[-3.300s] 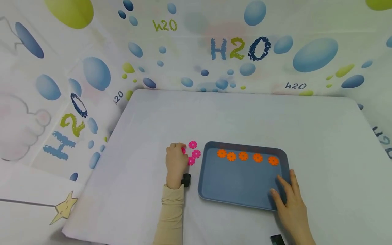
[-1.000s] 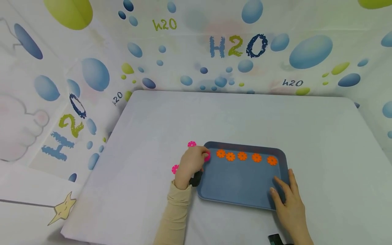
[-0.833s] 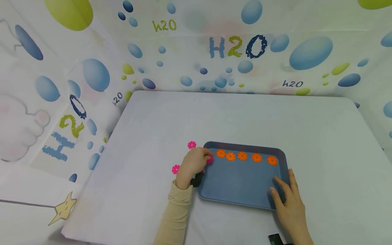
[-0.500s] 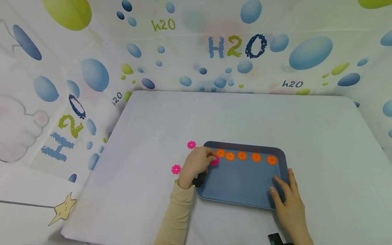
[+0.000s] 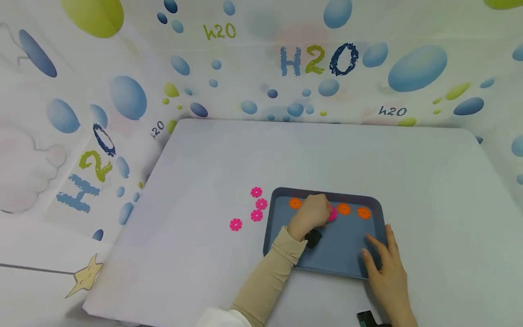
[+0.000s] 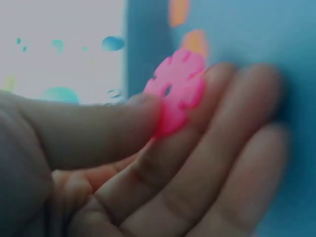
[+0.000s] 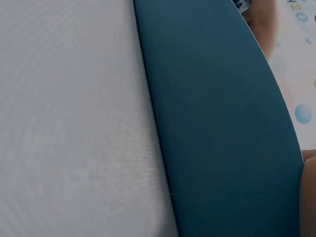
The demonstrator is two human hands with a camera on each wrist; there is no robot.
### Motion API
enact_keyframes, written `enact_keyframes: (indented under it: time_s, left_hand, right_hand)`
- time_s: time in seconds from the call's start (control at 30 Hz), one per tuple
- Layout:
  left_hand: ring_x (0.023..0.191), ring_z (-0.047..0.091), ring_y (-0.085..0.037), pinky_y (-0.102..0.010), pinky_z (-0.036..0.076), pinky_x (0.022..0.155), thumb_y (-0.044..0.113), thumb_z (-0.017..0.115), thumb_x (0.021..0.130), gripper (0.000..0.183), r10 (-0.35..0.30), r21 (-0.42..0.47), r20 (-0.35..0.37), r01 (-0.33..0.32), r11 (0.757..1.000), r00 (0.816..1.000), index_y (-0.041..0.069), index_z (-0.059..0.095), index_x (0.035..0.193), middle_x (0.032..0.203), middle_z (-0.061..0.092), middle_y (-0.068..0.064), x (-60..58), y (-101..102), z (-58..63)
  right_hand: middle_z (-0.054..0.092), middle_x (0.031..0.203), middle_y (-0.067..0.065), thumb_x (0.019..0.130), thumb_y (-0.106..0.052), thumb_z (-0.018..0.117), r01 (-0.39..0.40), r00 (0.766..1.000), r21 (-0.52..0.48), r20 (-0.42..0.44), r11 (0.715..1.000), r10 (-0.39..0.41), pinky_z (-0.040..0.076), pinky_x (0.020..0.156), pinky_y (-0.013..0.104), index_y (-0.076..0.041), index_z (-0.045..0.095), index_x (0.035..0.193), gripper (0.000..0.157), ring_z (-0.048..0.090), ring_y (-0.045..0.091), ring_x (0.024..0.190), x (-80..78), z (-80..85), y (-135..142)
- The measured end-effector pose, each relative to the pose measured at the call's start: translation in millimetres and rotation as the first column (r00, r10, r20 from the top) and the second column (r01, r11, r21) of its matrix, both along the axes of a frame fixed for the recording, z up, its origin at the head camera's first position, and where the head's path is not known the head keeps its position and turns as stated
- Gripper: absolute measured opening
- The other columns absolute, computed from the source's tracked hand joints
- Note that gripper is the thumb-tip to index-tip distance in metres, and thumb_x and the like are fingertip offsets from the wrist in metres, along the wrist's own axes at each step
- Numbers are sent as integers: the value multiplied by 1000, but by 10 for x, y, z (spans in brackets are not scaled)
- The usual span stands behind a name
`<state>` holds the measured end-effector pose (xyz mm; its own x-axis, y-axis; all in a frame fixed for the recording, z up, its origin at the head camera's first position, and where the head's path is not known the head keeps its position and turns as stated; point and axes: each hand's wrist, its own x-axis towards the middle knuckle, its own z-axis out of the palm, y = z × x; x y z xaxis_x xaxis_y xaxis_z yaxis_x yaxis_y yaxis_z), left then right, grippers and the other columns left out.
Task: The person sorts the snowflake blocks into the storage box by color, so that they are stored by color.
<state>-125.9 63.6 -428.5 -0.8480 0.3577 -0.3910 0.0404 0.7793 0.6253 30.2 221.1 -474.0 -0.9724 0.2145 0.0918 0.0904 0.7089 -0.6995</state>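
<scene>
- A white table (image 5: 196, 263) fills most of the lower frame, its far edge running across the middle
- A white backdrop (image 5: 253, 45) printed with blue and green ovals and "H2O" lettering rises behind it and along the left side; a yellow star (image 5: 86, 274) shows at the lower left
- A blue-grey tray (image 5: 341, 263) rests right of the frame's centre, with orange discs (image 5: 344, 209) visible along its upper part
- Four pink discs (image 5: 256, 215) lie on the table, left of the tray
- The left hand (image 5: 310, 215) reaches over the tray; its grip pinches a pink flower-shaped disc (image 6: 174, 89) between thumb and fingers, tilted
- The right hand (image 5: 389, 270), grip relaxed and fingers spread, touches the tray's lower right side
</scene>
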Motion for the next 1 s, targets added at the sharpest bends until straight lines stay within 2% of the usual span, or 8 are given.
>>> enact_keyframes:
  time_s: [0.07, 0.17, 0.33, 0.4, 0.57, 0.7, 0.83, 1.0]
  left_hand:
    - [46, 56, -7, -15, 39, 40, 9, 53, 97, 23, -14, -28, -9, 14, 1000, 1000, 4, 65, 78, 62, 61, 0, 15, 38, -77]
    - [49, 56, -8, -16, 40, 42, 14, 55, 98, 19, -10, -48, -33, 8, 999, 999, 4, 71, 92, 71, 69, -1, 41, 66, -120]
    - [44, 41, -8, -19, 31, 39, 18, 57, 97, 38, -104, -119, -76, 95, 988, 992, 12, 59, 59, 54, 56, 4, 100, 172, -108]
    - [42, 40, -8, -18, 31, 38, 18, 59, 95, 38, -110, -158, -78, 96, 983, 991, 15, 59, 57, 51, 55, 6, 135, 240, -102]
    - [42, 47, -9, -20, 38, 37, 24, 64, 93, 17, -134, -269, -81, 108, 957, 988, 16, 70, 79, 57, 63, 5, 229, 449, -96]
    - [45, 47, -9, -23, 39, 38, 31, 62, 93, 16, -176, -370, -101, 128, 920, 979, 18, 70, 89, 60, 59, 5, 300, 616, -131]
    - [46, 46, -9, -26, 38, 38, 32, 60, 93, 18, -182, -439, -122, 111, 891, 976, 19, 70, 85, 60, 56, 5, 332, 727, -175]
    - [46, 48, -8, -26, 40, 37, 37, 62, 93, 30, -185, -450, -153, 98, 888, 971, 19, 68, 70, 63, 61, 5, 347, 784, -202]
  right_hand:
    - [15, 161, 19, 96, -18, 60, -7, 1000, -14, -2, 1000, 7, 36, 86, 78, 1, 56, 129, 38, 23, 50, 143, 0, -19, -29]
    - [16, 162, 16, 96, -20, 60, -6, 1000, -29, -1, 1000, 6, 36, 90, 75, -1, 56, 129, 39, 23, 47, 144, -12, -15, -62]
    - [17, 162, 14, 96, -21, 60, 17, 1000, -41, 8, 999, -16, 35, 92, 73, -4, 57, 130, 39, 24, 45, 144, 2, -10, -66]
    - [17, 162, 14, 96, -21, 60, 22, 1000, -44, 6, 999, -22, 35, 92, 73, -4, 57, 130, 39, 24, 45, 145, 22, -20, -58]
    - [19, 162, 14, 95, -17, 61, 35, 999, -44, -20, 998, -36, 35, 92, 71, -4, 57, 129, 38, 25, 45, 144, 54, -35, -58]
    - [19, 162, 13, 95, -17, 61, 23, 999, -41, -22, 999, -24, 36, 90, 72, -3, 57, 130, 38, 26, 45, 143, 43, -33, -76]
    - [19, 162, 13, 94, -17, 62, 25, 999, -38, -25, 999, -26, 36, 90, 71, -3, 57, 129, 38, 27, 46, 143, 45, -41, -83]
    - [21, 161, 13, 93, -14, 62, 44, 998, -36, -39, 998, -46, 37, 90, 70, -2, 58, 129, 37, 30, 47, 141, 62, -50, -76]
